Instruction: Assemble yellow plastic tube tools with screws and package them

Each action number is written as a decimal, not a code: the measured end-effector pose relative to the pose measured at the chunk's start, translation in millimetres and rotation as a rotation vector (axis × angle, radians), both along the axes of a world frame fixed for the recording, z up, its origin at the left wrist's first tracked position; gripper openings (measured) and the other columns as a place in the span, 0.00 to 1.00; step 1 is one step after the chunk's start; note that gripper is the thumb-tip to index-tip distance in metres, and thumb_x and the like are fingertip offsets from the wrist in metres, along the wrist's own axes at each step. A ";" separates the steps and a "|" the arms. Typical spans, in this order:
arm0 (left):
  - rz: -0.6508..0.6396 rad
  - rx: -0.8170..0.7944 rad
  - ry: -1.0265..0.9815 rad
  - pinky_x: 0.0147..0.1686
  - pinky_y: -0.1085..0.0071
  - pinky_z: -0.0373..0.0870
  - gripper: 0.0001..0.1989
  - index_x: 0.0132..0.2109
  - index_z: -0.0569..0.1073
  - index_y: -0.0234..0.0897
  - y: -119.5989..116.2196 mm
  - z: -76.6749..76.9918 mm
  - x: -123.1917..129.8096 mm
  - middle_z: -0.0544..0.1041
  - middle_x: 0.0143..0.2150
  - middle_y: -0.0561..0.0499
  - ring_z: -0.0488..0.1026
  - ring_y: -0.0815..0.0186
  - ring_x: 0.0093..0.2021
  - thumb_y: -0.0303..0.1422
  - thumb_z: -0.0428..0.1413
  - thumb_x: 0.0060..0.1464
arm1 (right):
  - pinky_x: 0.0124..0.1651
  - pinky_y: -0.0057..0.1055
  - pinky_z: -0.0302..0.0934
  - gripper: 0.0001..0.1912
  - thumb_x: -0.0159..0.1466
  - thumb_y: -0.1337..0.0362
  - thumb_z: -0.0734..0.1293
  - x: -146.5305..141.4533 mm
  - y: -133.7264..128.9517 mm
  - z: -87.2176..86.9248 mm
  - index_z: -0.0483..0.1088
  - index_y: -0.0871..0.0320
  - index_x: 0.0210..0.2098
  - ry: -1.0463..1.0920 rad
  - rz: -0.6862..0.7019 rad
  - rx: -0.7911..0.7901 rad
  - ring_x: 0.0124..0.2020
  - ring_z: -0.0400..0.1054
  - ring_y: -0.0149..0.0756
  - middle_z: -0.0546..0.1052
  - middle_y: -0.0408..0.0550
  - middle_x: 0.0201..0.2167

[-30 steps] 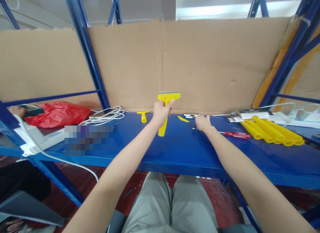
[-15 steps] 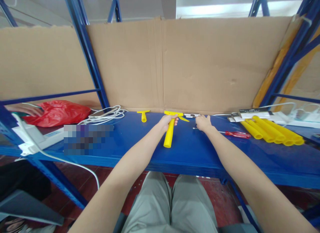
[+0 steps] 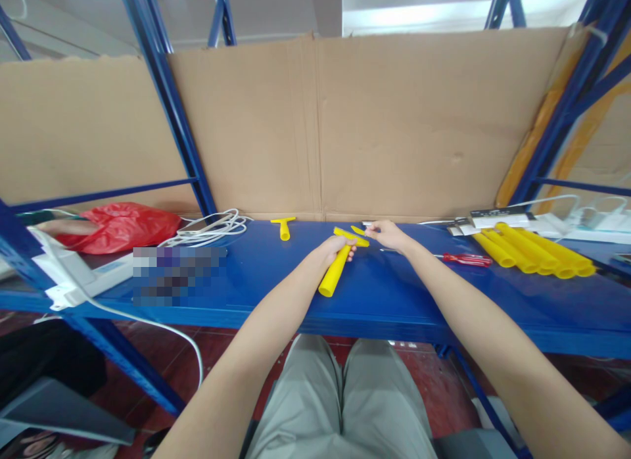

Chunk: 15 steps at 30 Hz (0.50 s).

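My left hand (image 3: pixel 340 250) is wrapped round the neck of a yellow T-shaped handle (image 3: pixel 331 280). Its tubular grip slants toward me, and its crosspiece points to the right. Just right of the crosspiece, my right hand (image 3: pixel 387 233) has its fingertips pinched; what is between them is too small to make out. A small flat yellow piece (image 3: pixel 358 231) lies beside those fingertips, and I cannot tell whether they touch it. Farther left, a second yellow T-shaped handle (image 3: pixel 284 230) rests on the blue bench (image 3: pixel 276 285).
A red-handled screwdriver (image 3: pixel 466 259) lies to the right, near several yellow tubes (image 3: pixel 535 252) and flat packets (image 3: pixel 497 217). At left are white cables (image 3: pixel 217 223), a power strip (image 3: pixel 111 275) and a red plastic bag (image 3: pixel 131 227) with another person's hand (image 3: pixel 73 225). Cardboard (image 3: pixel 394 123) stands behind.
My right hand has moved left from the back of the bench toward the handle's head. My left hand has tilted the handle and drawn it slightly nearer to me.
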<state>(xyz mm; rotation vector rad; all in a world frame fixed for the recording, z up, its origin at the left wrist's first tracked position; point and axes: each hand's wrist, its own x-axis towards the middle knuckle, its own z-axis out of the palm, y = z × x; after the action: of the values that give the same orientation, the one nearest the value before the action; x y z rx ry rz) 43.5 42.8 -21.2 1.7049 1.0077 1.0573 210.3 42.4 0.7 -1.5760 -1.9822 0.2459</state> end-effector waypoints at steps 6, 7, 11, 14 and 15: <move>-0.038 -0.140 -0.134 0.46 0.59 0.71 0.17 0.54 0.68 0.35 5.2 2.3 -0.6 0.70 0.53 0.43 0.71 0.61 0.48 0.37 0.53 0.60 | 0.40 0.31 0.60 0.08 0.57 0.63 0.63 -3.6 4.1 -6.8 0.71 0.60 0.25 0.128 0.082 0.030 0.34 0.68 0.36 0.77 0.47 0.30; -0.049 -0.163 -0.155 0.46 0.58 0.71 0.17 0.54 0.68 0.35 6.0 2.6 -0.5 0.70 0.53 0.43 0.71 0.61 0.48 0.37 0.53 0.60 | 0.40 0.31 0.60 0.09 0.56 0.62 0.63 -2.9 4.9 -7.6 0.70 0.60 0.25 0.151 0.094 0.035 0.34 0.68 0.36 0.77 0.47 0.29; -0.095 -0.248 -0.229 0.46 0.58 0.71 0.19 0.54 0.68 0.33 9.8 3.3 -0.9 0.70 0.53 0.42 0.71 0.60 0.48 0.38 0.54 0.59 | 0.40 0.33 0.60 0.10 0.55 0.59 0.64 -1.0 7.7 -8.9 0.70 0.59 0.25 0.233 0.129 0.034 0.33 0.67 0.37 0.76 0.46 0.27; -0.132 -0.305 -0.276 0.46 0.58 0.71 0.19 0.54 0.68 0.33 12.6 3.7 -1.5 0.70 0.53 0.43 0.71 0.60 0.48 0.37 0.54 0.60 | 0.41 0.34 0.60 0.10 0.54 0.58 0.65 -1.5 8.1 -9.0 0.69 0.59 0.25 0.279 0.130 0.010 0.32 0.67 0.36 0.75 0.46 0.27; -0.142 -0.324 -0.287 0.46 0.58 0.71 0.19 0.54 0.68 0.33 13.4 4.0 -1.6 0.70 0.53 0.43 0.71 0.60 0.48 0.38 0.54 0.60 | 0.41 0.35 0.60 0.10 0.53 0.58 0.65 -1.9 7.9 -9.0 0.69 0.59 0.25 0.294 0.134 0.004 0.32 0.67 0.36 0.75 0.46 0.27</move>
<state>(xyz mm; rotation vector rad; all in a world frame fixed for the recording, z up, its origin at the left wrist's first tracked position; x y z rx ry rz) 41.9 56.2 -17.2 1.2994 0.8104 0.9558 208.4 50.3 -8.3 -1.3201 -1.8557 0.4974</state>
